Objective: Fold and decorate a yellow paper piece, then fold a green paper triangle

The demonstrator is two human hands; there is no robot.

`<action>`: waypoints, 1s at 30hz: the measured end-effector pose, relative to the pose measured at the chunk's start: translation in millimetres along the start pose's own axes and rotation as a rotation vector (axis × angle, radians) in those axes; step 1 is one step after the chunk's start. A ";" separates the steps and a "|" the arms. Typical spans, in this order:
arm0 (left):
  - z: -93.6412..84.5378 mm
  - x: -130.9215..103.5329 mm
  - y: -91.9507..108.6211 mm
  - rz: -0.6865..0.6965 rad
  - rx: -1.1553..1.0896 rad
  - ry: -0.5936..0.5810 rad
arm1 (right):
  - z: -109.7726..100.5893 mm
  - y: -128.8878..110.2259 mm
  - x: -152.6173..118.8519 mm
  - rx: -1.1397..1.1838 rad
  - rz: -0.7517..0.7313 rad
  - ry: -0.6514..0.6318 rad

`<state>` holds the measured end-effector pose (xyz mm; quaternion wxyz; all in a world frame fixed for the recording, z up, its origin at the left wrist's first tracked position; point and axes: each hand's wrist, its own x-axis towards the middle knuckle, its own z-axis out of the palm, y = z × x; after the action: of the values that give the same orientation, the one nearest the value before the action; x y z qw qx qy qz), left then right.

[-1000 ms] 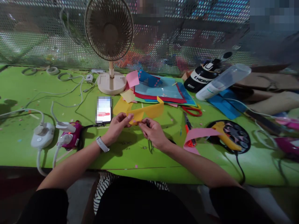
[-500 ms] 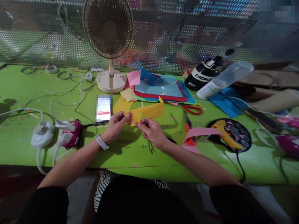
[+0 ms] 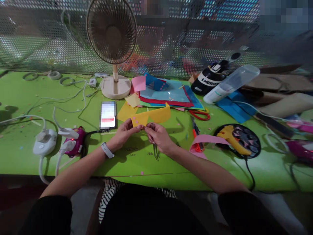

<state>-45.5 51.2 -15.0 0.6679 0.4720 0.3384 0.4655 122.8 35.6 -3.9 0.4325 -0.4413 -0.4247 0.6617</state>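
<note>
On my feed I count two hands: the left hand (image 3: 126, 130) pinches one yellow strip (image 3: 139, 119) above the table (image 3: 102, 168); the right hand (image 3: 158, 136), at its lower edge, grips one tweezers (image 3: 156, 152). Beyond: one phone (image 3: 108, 115), one fan (image 3: 114, 87).

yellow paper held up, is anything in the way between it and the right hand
Nothing visible is: the right hand is right at the lower edge of the yellow paper, beside the left hand. The tweezers point down, away from it.
</note>
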 end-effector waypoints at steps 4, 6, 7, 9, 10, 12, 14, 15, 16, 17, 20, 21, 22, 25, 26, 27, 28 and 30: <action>-0.8 2.3 -1.4 0.000 -0.078 0.058 | -0.2 0.9 3.1 -0.004 0.021 -0.038; -3.6 4.7 0.0 -0.018 -0.126 0.144 | -3.1 1.7 5.5 -0.036 0.043 -0.053; -5.3 6.0 1.5 -0.020 -0.154 0.193 | -5.0 2.2 7.0 -0.059 0.056 -0.061; -8.2 8.4 5.6 -0.004 -0.204 0.277 | -9.3 3.5 10.6 -0.115 0.081 -0.069; -9.4 9.2 7.9 0.014 -0.223 0.310 | -11.3 4.2 12.8 -0.138 0.089 -0.069; -10.7 10.2 12.3 0.048 -0.247 0.352 | -15.0 5.8 17.6 -0.175 0.094 -0.049; -10.9 10.2 15.4 0.071 -0.266 0.374 | -18.4 6.6 22.4 -0.200 0.068 -0.006; -10.7 10.0 16.2 0.077 -0.274 0.380 | -20.2 6.2 24.3 -0.208 0.048 0.023; -10.5 9.7 16.6 0.082 -0.281 0.384 | -22.1 5.2 25.9 -0.213 0.028 0.055; -10.3 9.5 16.6 0.084 -0.287 0.385 | -24.0 3.5 26.9 -0.216 0.007 0.082; -10.6 9.3 15.0 0.075 -0.290 0.383 | -29.1 -3.8 27.6 -0.195 -0.072 0.102; -11.0 9.5 14.3 0.069 -0.288 0.384 | -30.5 -6.1 27.7 -0.174 -0.111 0.096; -11.5 9.8 13.7 0.060 -0.283 0.384 | -31.7 -8.0 28.0 -0.143 -0.152 0.093; -13.3 10.4 13.0 0.014 -0.254 0.366 | -34.8 -10.1 31.3 0.011 -0.199 0.123; -13.5 10.3 13.2 -0.003 -0.250 0.357 | -35.5 -9.7 32.9 0.070 -0.182 0.145; -13.3 9.8 13.6 -0.013 -0.254 0.345 | -35.8 -9.1 34.4 0.123 -0.152 0.165; -12.6 9.1 14.0 -0.010 -0.267 0.325 | -35.7 -8.4 35.4 0.171 -0.118 0.186; -9.6 6.5 14.3 0.025 -0.295 0.243 | -33.9 -7.0 35.7 0.246 -0.056 0.209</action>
<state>-56.1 62.0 -4.7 0.6783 0.3135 0.3386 0.5718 147.9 77.3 -13.5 0.5432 -0.4396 -0.3053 0.6469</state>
